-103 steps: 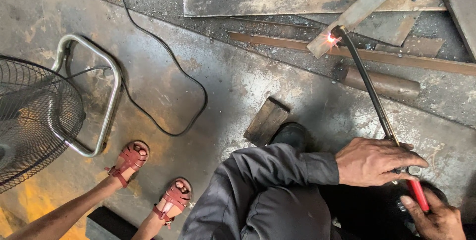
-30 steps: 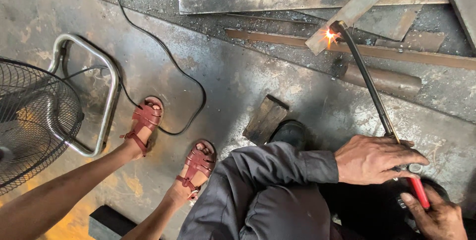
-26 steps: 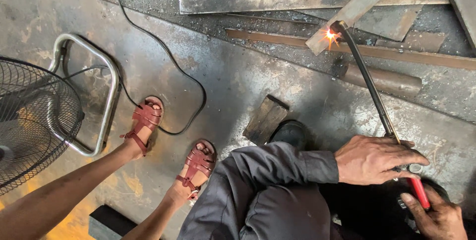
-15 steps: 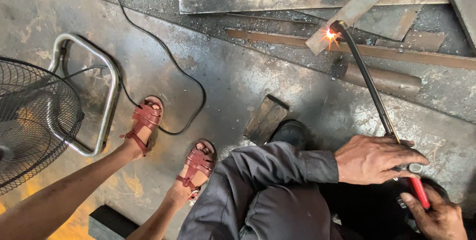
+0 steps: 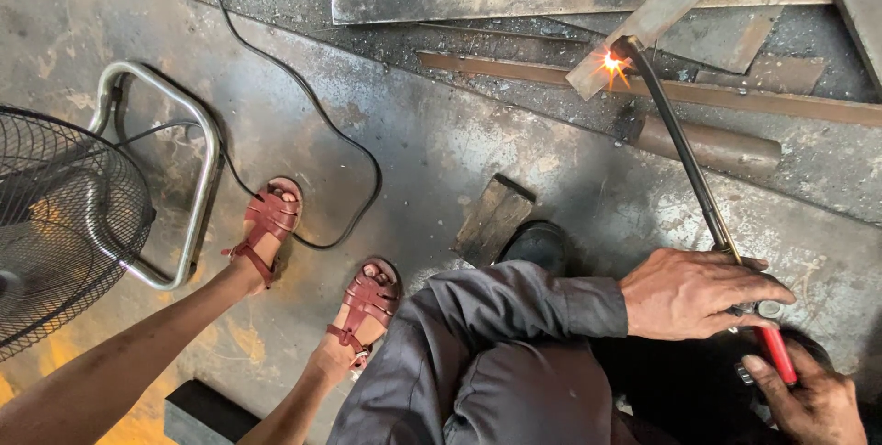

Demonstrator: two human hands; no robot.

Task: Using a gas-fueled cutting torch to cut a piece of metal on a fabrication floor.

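Orange flame burns at the cutting torch (image 5: 684, 146) tip, far right, on a steel strip (image 5: 661, 13). Left hand (image 5: 703, 293) and right hand (image 5: 813, 399) both clasp its handle; since 3.4 s ago, 2 sandalled feet (image 5: 317, 257) have stepped nearer.

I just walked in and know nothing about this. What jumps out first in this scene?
The bright orange flame at the tip of a long black torch, top right, burning against a slanted metal bar. Near the bottom right, the left hand rests over the torch and the right hand grips its red handle. Another person's feet in red sandals stand on the floor beside a wire-caged fan at left.
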